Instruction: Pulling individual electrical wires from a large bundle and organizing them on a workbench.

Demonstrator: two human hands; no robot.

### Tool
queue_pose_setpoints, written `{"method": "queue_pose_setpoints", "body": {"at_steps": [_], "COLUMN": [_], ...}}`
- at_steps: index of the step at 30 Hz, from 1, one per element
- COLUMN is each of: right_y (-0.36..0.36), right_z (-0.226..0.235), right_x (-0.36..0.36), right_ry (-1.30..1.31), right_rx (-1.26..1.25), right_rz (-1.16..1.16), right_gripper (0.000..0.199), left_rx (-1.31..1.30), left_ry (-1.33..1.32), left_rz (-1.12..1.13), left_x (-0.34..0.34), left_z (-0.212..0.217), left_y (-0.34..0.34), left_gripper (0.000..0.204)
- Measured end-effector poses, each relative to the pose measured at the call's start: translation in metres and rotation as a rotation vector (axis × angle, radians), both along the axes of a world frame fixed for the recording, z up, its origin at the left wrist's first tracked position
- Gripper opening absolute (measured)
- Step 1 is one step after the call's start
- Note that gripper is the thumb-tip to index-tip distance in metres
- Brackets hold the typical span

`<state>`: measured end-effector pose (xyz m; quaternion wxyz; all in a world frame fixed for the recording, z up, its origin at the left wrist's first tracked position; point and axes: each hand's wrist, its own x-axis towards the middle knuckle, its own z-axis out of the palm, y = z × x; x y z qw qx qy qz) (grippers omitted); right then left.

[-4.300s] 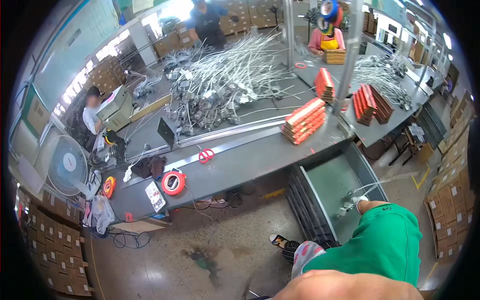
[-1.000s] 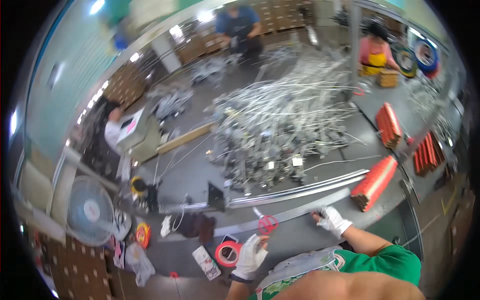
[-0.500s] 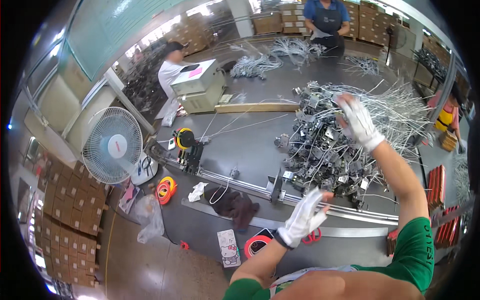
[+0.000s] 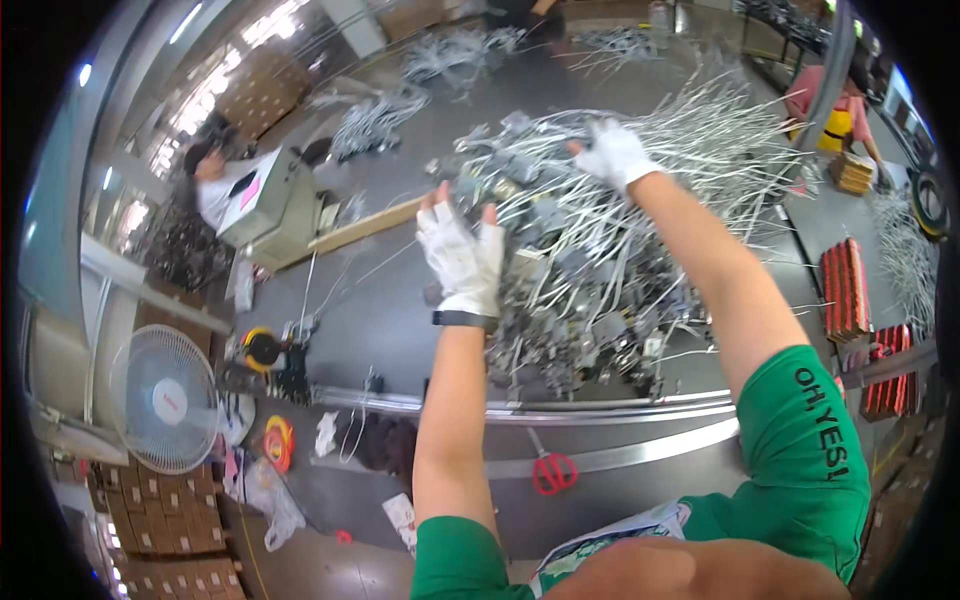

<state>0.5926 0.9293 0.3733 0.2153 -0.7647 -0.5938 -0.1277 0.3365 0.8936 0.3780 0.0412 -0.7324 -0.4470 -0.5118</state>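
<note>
A big heap of small metal-bodied parts with white wire leads (image 4: 600, 245) covers the middle and right of the dark table (image 4: 375, 280). My left hand (image 4: 462, 260), in a white glove with bare fingertips, is raised at the heap's left edge. Its fingers are spread and nothing shows in them. Over the far part of the heap reaches my right hand (image 4: 617, 158), gloved the same way, thumb apart from the fingers. Its fingertips are at the wires, and whether they touch any is unclear. I see no part held there.
A metal rail (image 4: 640, 408) runs along the near side, with red-handled scissors (image 4: 553, 473) closer to me. At left are a white fan (image 4: 168, 400), a beige box-shaped machine (image 4: 270, 215) and a wooden strip (image 4: 365, 225). Red stacked bundles (image 4: 845, 290) stand at right. Other people work beyond.
My left hand has gone from near the front rail up to the heap's left edge. My right hand remains over the heap's far part. The whole view has shifted and turned.
</note>
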Motion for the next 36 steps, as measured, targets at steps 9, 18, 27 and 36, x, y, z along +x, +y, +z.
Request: {"method": "queue_pose_setpoints", "body": {"at_steps": [9, 18, 27, 36], "right_y": [-0.052, -0.106, -0.063, -0.072], "right_z": [-0.009, -0.025, -0.042, -0.023], "right_x": [0.004, 0.017, 0.055, 0.037], "right_ry": [0.144, 0.192, 0.194, 0.187], "right_rx": [0.271, 0.262, 0.321, 0.316], "right_rz": [0.259, 0.368, 0.375, 0.356], "right_gripper": [0.031, 0.024, 0.025, 0.027], "left_rx": [-0.350, -0.358, -0.254, -0.433], "left_ry": [0.236, 0.119, 0.126, 0.335], "left_rz": [-0.026, -0.021, -0.020, -0.042], "left_x": [0.009, 0.023, 0.051, -0.002], "left_z": [-0.013, -0.008, 0.004, -0.006], "left_y": [-0.014, -0.109, -0.085, -0.087], "left_gripper": [0.054, 0.068, 0.057, 0.047]}}
